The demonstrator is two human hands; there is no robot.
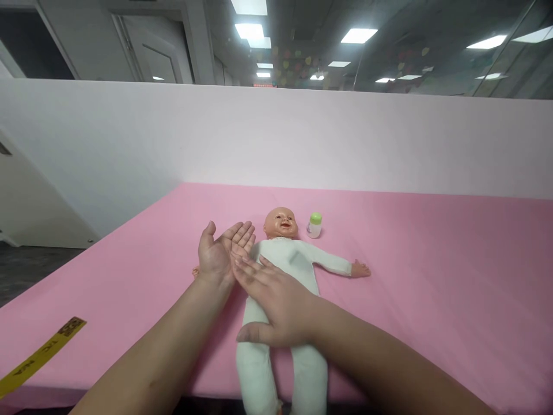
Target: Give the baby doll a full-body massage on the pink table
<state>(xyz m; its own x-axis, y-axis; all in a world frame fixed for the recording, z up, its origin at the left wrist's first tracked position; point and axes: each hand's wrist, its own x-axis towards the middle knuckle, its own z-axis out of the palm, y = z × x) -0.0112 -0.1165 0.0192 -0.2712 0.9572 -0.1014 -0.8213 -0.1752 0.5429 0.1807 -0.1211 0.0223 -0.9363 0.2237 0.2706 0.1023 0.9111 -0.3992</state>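
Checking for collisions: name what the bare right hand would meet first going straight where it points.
Likely the bare, upturned left hand; the right hand overlaps it in view, but depth is unclear.

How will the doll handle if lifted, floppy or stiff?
The doll may sag through the limbs, since its pale cloth suit looks soft and wrinkled. The head is probably firmer and slicker, judging by its glossy surface. Rolling seems unlikely: it lies face up with one arm stretched sideways.
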